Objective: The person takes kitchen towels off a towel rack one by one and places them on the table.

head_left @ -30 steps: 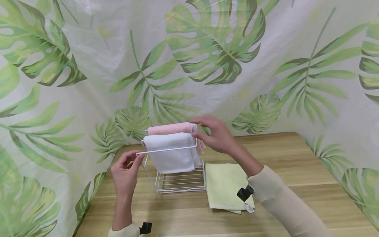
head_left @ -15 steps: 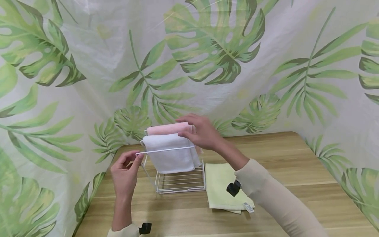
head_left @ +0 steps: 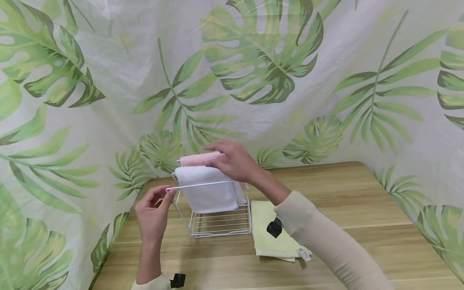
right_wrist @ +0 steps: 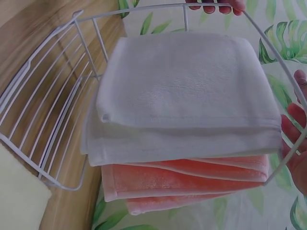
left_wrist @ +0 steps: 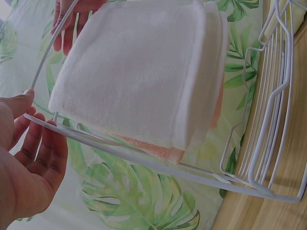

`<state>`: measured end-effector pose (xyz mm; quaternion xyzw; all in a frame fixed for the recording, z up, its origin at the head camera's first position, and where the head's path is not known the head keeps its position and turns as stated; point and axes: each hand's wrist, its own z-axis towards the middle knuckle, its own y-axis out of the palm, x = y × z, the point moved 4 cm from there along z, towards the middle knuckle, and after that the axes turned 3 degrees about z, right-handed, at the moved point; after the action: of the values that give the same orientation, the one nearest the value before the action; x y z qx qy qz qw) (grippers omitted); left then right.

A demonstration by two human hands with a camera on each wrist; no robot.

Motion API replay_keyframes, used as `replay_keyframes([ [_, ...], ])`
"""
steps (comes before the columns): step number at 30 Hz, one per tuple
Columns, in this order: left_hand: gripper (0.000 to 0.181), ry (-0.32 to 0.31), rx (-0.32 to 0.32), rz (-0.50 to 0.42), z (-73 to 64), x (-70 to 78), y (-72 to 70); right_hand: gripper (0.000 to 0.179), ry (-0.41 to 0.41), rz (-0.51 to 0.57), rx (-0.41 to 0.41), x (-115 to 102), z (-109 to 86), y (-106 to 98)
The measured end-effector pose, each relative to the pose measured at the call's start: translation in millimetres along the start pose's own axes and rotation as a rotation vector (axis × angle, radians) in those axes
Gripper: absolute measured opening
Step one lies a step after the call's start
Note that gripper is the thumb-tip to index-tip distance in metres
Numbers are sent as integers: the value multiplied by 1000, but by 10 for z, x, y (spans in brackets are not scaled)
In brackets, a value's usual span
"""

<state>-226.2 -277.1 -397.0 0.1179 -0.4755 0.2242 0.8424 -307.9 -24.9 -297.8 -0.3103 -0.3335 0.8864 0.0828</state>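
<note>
A white wire rack stands on the table, its top bars raised above a slatted base. Over the bars hang a folded white towel at the front and a folded pink towel behind it. My left hand pinches the rack's front left top corner between thumb and fingers. Above the towels, my right hand has its fingers loosely extended over the pink towel and its thumb near the white one's top fold. Whether it touches the cloth I cannot tell. In the right wrist view, the pink towel shows several folded layers.
A folded pale yellow towel with a small white tag lies right of the rack, partly under my right forearm. The wooden table ends at the back against a leaf-printed curtain.
My right hand has moved left along the tops of the towels, from the rack's right end to above their middle. My left hand stays at the rack's corner.
</note>
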Motion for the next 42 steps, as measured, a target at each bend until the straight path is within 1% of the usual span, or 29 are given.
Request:
replay_keyframes([
  [5, 22, -1, -4, 10, -1, -4, -4, 38, 13, 10, -16, -28, 60, 48],
  [8, 20, -4, -5, 13, 0, -10, -5, 40, 14, 5, -27, -31, 81, 88],
  [13, 19, -4, -8, -7, 7, 6, 19, 40, 12, -3, -40, 14, 62, 144],
  [17, 18, 12, -14, -16, 16, 26, 45, 38, 21, 4, -47, 37, 32, 149],
  [21, 17, 21, -20, -13, 14, 34, 56, 37, 53, 36, -72, 62, -3, 164],
  [26, 17, 18, -22, -15, 3, 31, 50, 40, 110, 68, -115, 99, -36, 204],
  [31, 17, 18, -25, -18, 0, 20, 55, 43, 148, 82, -124, 130, -44, 221],
  [36, 18, 21, -24, -31, 0, 6, 61, 41, 171, 63, -139, 155, -41, 234],
  [42, 18, 30, -23, -24, 0, -7, 62, 39, 191, 6, -155, 177, -45, 236],
])
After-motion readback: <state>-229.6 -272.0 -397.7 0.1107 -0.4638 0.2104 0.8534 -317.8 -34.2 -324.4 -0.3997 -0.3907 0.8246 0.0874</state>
